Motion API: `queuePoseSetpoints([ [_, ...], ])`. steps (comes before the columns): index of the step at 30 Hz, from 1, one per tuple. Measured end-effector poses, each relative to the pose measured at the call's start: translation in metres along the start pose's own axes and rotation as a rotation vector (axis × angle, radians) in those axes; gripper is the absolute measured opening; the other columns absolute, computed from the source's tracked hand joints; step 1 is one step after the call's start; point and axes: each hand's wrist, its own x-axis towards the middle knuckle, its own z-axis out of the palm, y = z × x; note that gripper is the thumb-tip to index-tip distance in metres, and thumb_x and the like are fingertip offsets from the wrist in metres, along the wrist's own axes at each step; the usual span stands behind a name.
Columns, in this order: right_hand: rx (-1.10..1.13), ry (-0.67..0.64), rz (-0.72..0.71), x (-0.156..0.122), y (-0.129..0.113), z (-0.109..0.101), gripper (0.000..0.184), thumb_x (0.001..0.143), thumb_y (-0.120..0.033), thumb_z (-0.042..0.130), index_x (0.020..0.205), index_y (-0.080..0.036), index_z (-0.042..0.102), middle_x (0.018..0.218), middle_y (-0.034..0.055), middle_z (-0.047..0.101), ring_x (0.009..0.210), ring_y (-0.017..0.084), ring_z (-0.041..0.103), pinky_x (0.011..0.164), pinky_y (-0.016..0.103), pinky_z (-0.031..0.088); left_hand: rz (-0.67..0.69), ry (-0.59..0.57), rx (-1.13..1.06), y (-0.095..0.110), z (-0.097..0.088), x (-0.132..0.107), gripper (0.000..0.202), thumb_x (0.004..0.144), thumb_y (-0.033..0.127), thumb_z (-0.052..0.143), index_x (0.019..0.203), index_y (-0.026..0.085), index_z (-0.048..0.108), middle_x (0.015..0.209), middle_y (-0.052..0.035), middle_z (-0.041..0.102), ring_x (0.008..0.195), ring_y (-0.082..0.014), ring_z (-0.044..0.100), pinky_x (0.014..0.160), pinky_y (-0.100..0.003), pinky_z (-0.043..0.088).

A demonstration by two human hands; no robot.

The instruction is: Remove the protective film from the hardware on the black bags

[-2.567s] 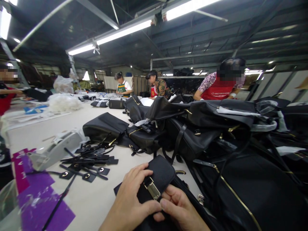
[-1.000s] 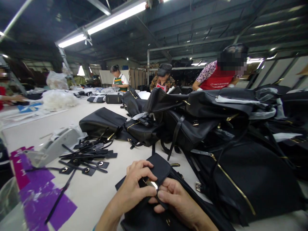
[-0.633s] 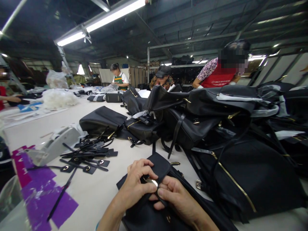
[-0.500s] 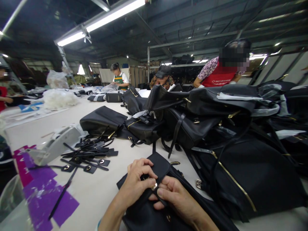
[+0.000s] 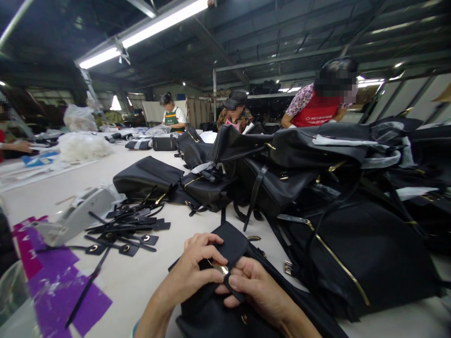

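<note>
A black leather bag (image 5: 211, 307) lies in front of me at the table's near edge, its flap (image 5: 229, 239) facing up. My left hand (image 5: 195, 267) rests over the flap, thumb and forefinger closed about a shiny gold clasp (image 5: 222, 269). Close beside it, my right hand (image 5: 255, 284) pinches a black leather tab (image 5: 234, 284) between thumb and curled fingers, just below the clasp. Lower on the bag shows a small gold fitting (image 5: 244, 319). Part of the clasp is hidden by my fingers.
Loose black straps with gold rings (image 5: 127, 234) lie left of the bag, by a grey tape dispenser (image 5: 82, 211) and purple sheet (image 5: 63, 291). Black bags (image 5: 338, 253) pile up on the right. Co-workers, one in a red apron (image 5: 315, 110), are across the table.
My left thumb and forefinger have parted slightly, so more of the gold clasp shows. My right hand keeps its pinch on the tab. The view has shifted a little.
</note>
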Motion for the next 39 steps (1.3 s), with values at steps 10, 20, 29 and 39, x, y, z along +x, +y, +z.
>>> queuePoseSetpoints([
  [10,-0.083,0.053,-0.011,-0.001,-0.002,0.009,0.046,0.069,-0.040,0.081,0.105,-0.015,0.065,0.087,0.0057,0.073,0.080,0.018,0.071,0.064,0.023,0.056,-0.075,0.011,-0.103,0.011,0.005,0.000,0.009,0.073,0.018,0.065,0.079,0.024,0.062,0.117,-0.0009,0.058,0.118,-0.0241,0.046,0.105,-0.040,0.027],
  [20,-0.172,0.054,0.019,0.000,-0.001,0.013,0.048,0.068,-0.047,0.080,0.102,-0.017,0.065,0.082,0.0027,0.068,0.082,0.019,0.070,0.065,0.024,0.056,-0.091,0.049,-0.061,0.012,0.009,0.001,0.010,0.069,0.017,0.066,0.070,0.022,0.057,0.110,-0.0016,0.058,0.112,-0.0247,0.048,0.100,-0.039,0.029],
  [29,-0.184,0.015,0.030,0.000,-0.002,0.012,0.051,0.069,-0.048,0.078,0.107,-0.017,0.064,0.089,0.0049,0.071,0.085,0.019,0.070,0.068,0.026,0.056,-0.093,-0.028,-0.139,0.010,0.001,0.001,0.008,0.071,0.015,0.059,0.071,0.023,0.061,0.114,-0.0022,0.058,0.116,-0.0238,0.047,0.106,-0.040,0.029],
  [39,-0.208,0.024,0.021,0.000,0.000,0.011,0.049,0.066,-0.053,0.079,0.094,-0.017,0.060,0.073,-0.0019,0.058,0.085,0.022,0.069,0.070,0.031,0.057,-0.127,-0.027,-0.023,0.013,0.007,0.001,0.008,0.071,0.019,0.063,0.072,0.022,0.056,0.110,-0.0013,0.057,0.115,-0.0245,0.046,0.102,-0.039,0.027],
])
